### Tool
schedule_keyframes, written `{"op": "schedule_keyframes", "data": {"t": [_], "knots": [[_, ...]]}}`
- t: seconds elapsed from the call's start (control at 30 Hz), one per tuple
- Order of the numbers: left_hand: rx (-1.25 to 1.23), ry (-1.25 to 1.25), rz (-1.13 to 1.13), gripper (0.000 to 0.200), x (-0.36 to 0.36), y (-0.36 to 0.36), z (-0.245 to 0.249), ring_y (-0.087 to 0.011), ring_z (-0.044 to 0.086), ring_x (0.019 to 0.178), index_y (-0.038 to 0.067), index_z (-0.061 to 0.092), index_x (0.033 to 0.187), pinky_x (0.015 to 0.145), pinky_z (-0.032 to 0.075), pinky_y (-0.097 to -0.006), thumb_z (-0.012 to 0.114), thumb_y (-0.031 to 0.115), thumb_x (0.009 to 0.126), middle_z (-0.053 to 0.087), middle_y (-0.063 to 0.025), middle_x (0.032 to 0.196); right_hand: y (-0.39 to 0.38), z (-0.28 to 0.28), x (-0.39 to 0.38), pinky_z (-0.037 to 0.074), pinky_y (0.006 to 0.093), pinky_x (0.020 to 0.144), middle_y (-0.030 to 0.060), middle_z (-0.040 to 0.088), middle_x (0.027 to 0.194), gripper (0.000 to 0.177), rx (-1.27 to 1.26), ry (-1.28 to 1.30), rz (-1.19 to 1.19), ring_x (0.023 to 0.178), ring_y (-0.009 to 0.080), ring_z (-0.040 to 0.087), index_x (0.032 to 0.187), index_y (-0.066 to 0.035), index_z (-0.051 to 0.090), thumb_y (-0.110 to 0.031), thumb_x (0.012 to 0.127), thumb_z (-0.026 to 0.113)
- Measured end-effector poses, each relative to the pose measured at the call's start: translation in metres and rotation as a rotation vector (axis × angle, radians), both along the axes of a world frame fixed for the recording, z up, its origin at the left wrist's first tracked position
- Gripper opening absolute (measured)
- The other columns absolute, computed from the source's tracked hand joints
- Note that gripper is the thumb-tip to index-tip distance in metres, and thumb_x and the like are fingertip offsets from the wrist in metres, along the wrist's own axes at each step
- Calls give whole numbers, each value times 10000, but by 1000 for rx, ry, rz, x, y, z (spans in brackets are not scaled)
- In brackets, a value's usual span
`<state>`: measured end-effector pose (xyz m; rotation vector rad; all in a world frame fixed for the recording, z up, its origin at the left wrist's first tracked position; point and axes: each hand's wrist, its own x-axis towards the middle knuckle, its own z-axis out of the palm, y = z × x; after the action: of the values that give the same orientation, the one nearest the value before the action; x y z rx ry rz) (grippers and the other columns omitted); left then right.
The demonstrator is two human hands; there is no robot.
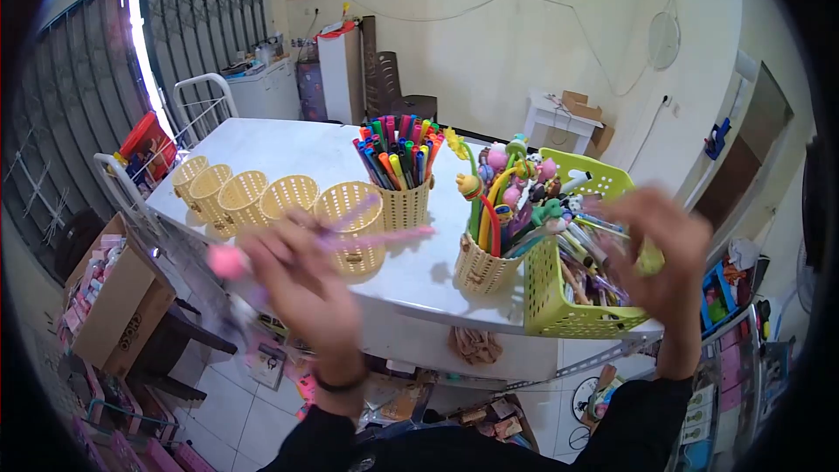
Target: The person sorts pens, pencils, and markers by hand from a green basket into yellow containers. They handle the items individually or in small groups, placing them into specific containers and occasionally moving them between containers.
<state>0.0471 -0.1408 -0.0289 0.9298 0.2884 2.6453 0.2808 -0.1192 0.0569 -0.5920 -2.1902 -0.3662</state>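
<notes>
My left hand [306,284], blurred by motion, is closed around a few slim pens [384,239] in pink and purple, one with a round pink end [228,261]. It is raised in front of the nearest woven cup [350,210] and overlaps it in this view. Over the right side of a green basket [546,297] is my right hand [669,253], also smeared, its curved fingers apart. Many pens [594,271] lie in that basket. Beside it, a cream woven cup [483,269] is packed with novelty pens [516,179] topped by little figures.
Another woven cup [406,208] holds colourful markers [398,153]. Several more cream cups [243,195] stand in a row toward the left edge of the white table [288,140]. A cardboard box [122,315] of pink packets stands low at left; crowded shelves [730,358] are at right.
</notes>
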Motion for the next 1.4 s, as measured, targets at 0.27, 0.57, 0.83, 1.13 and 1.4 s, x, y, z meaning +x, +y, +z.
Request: {"op": "schedule_keyframes", "data": {"t": [0.27, 0.57, 0.83, 1.13, 1.4], "knots": [[-382, 335, 4, 202, -69, 75, 13, -51, 316, 468, 70, 413, 709, 451, 287, -201, 439, 218, 844, 293, 36, 547, 123, -34, 57, 434, 305, 553, 136, 578, 674, 143, -438, -123, -317, 589, 231, 560, 765, -23, 597, -39, 633, 542], [-811, 724, 244, 313, -60, 99, -10, -61, 459, 555, 22, 469, 935, 518, 384, -173, 621, 183, 714, 476, 4, 629, 151, -100, 49, 451, 357, 635, 149, 570, 736, 153, -473, -461, -513, 726, 305, 558, 755, -34, 585, -5, 635, 494], [-762, 964, 989, 460, -64, 87, -5, -232, 446, 866, 0, 465, 977, 774, 344, -324, 657, 274, 660, 483, -131, 923, 184, -101, 53, 425, 325, 567, 156, 571, 657, 140, -730, -427, -399, 607, 253, 557, 699, -8, 590, -120, 615, 586], [-329, 915, 1174, 237, 1, 38, 24, -215, 451, 874, -8, 502, 916, 784, 331, -315, 529, 177, 771, 502, -109, 924, 125, -24, 64, 362, 175, 461, 38, 543, 629, 162, -927, 476, -38, 547, 58, 478, 759, -16, 601, -170, 746, 553], [-84, 778, -96, 355, 107, 8, 18, -160, 534, 689, -84, 455, 980, 518, 419, -230, 569, 158, 747, 555, -136, 776, 20, 1, 35, 380, 214, 498, 50, 572, 713, 194, -589, -95, 423, 618, 84, 508, 834, -31, 619, -76, 648, 649]]}}
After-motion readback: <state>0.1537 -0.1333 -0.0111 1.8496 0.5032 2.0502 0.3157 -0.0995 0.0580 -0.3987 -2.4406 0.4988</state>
